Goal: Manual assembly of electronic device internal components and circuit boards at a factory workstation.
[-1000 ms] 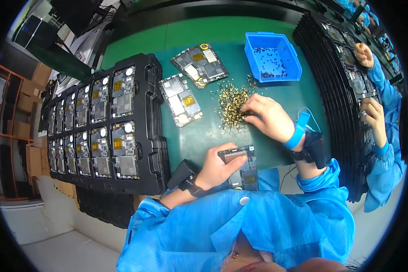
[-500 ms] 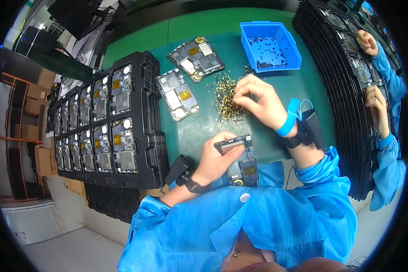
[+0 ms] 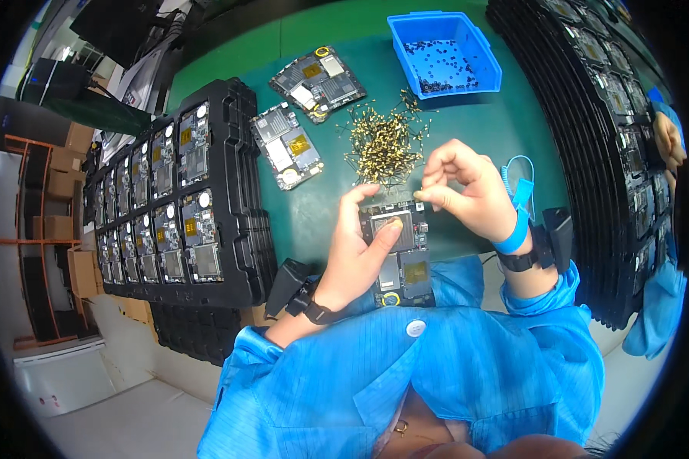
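My left hand (image 3: pixel 356 256) grips the circuit board (image 3: pixel 400 249), thumb pressing its face to steady it; my right hand (image 3: pixel 467 191) pinches closed just above, its contents too small to tell, beside the brass pins (image 3: pixel 383 141).

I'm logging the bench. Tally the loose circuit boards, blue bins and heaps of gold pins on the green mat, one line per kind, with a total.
Loose circuit boards: 3, one held by the left hand, two lying flat
Blue bins: 1
Gold pin heaps: 1
Total: 5

Blue smock sleeves, black wristbands
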The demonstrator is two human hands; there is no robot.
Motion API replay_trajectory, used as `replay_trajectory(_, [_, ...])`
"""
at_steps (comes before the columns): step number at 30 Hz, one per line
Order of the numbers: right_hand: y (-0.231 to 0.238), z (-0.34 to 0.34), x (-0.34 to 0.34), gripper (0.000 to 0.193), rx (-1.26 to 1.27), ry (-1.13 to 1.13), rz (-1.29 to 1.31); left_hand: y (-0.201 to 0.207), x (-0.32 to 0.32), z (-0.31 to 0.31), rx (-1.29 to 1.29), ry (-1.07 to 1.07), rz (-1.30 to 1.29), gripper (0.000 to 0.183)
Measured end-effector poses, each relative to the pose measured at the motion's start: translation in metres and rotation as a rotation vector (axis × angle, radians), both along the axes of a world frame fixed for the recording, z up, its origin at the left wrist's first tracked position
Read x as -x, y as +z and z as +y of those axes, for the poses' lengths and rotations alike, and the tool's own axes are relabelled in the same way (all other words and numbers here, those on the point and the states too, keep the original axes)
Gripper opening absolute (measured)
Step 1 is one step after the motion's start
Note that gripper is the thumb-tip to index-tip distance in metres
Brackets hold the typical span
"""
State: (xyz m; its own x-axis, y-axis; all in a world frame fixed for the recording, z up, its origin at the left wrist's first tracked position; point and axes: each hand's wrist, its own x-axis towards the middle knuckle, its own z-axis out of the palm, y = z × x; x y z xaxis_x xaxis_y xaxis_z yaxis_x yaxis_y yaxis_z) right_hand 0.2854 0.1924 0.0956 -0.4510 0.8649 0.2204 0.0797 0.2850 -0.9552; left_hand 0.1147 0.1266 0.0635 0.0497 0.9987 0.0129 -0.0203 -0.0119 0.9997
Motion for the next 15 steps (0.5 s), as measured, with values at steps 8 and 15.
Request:
replay_trajectory(8, [0.005,-0.017,-0.007,0.017,-0.178,0.09,-0.106,0.016,0.01,0.007,-0.209,-0.16,0.391,0.024])
replay_trajectory(15, [0.005,-0.024,-0.005,0.018,-0.359,0.069,-0.373,0.021,0.01,0.006,-0.21,-0.263,0.392,0.013])
